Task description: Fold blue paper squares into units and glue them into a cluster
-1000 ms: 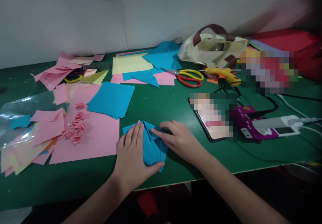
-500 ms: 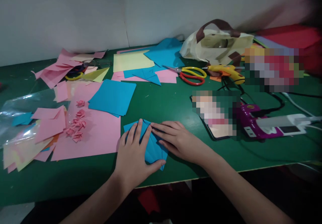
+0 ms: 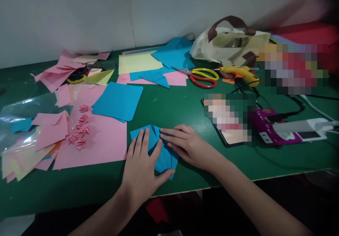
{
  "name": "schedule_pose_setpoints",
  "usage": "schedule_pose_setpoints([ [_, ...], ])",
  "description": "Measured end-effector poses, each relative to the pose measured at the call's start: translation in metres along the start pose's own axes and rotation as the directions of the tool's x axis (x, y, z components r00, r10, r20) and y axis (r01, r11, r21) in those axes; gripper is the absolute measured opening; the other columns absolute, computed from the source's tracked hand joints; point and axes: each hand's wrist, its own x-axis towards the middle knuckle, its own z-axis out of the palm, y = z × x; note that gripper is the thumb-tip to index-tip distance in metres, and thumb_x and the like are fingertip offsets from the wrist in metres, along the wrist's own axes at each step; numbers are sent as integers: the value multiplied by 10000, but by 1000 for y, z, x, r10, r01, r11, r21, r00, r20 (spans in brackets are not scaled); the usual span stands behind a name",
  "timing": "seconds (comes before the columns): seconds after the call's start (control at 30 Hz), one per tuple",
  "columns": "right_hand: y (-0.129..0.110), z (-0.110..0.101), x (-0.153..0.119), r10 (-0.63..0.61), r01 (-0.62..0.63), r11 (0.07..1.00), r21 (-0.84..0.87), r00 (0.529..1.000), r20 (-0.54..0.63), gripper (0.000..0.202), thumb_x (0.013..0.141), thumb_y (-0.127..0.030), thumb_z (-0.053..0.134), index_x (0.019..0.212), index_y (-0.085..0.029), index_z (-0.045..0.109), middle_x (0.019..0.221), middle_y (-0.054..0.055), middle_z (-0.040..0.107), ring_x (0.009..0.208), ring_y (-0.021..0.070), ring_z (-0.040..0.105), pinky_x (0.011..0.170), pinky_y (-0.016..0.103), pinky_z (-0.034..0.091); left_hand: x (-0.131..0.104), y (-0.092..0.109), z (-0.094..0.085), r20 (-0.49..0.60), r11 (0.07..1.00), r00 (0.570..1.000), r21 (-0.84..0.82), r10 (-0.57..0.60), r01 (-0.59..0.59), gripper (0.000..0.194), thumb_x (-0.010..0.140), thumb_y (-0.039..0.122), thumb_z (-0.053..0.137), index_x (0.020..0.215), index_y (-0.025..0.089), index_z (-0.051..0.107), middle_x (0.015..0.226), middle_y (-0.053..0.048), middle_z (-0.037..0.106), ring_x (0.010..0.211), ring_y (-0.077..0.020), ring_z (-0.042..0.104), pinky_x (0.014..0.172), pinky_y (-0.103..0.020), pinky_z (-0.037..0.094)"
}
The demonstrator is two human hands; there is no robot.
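A partly folded sheet of blue paper point(image 3: 163, 160) lies on the green table near its front edge, with creases and a raised flap at its far corner. My left hand point(image 3: 141, 158) rests flat across its left side, fingers spread and thumb over the near corner. From the right, my right hand point(image 3: 186, 145) lays its stretched fingers on the paper's upper right part. Both hands cover much of the sheet. To the left, a stack of blue paper squares point(image 3: 119, 101) overlaps a large pink sheet point(image 3: 106, 151), on which several small pink paper roses point(image 3: 83, 131) sit.
Red-and-yellow-handled scissors point(image 3: 202, 77), a yellow glue gun point(image 3: 238, 71) and a cream bag point(image 3: 203, 48) stand toward the back. At right are a phone point(image 3: 233, 142) and a purple power adapter point(image 3: 267, 126) with cables. Paper scraps and a clear plastic bag point(image 3: 34, 103) lie left.
My left fingers have drawn back slightly toward me, baring more of the paper's far corner. The right hand stays nearly in place on the paper. The view has shifted a little.
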Motion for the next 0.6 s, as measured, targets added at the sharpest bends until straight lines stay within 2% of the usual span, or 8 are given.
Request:
schedule_pose_setpoints([
  [0.2, -5, 2, 8, 36, -34, 997, -73, 999, 25, 398, 933, -214, 363, 1316, -179, 464, 1243, 71, 558, 980, 218, 470, 840, 406, 433, 1, 1, -1, 32, 1000, 999, -5, -10, 10, 669, 765, 624, 521, 1255, 170, 517, 1451, -218, 293, 1330, -394, 252, 983, -569, 313],
  [0.37, -9, 3, 12, 49, -38, 985, -169, 997, 62, 460, 915, -201, 341, 1368, -149, 395, 1248, 109, 522, 938, 235, 452, 791, 409, 425, 1, 1, -1, 24, 1000, 1000, 4, 1, -1, 685, 749, 614, 549, 1247, 144, 525, 1435, -255, 300, 1322, -404, 266, 979, -571, 317],
  [0.6, -13, 6, 16, 91, -76, 976, -204, 994, 67, 470, 896, -192, 341, 1355, -122, 413, 1209, 119, 526, 906, 236, 436, 755, 390, 397, 0, 2, -1, 11, 999, 999, -19, -34, 34, 685, 768, 654, 483, 1251, 170, 526, 1452, -207, 300, 1328, -380, 267, 1007, -547, 305],
])
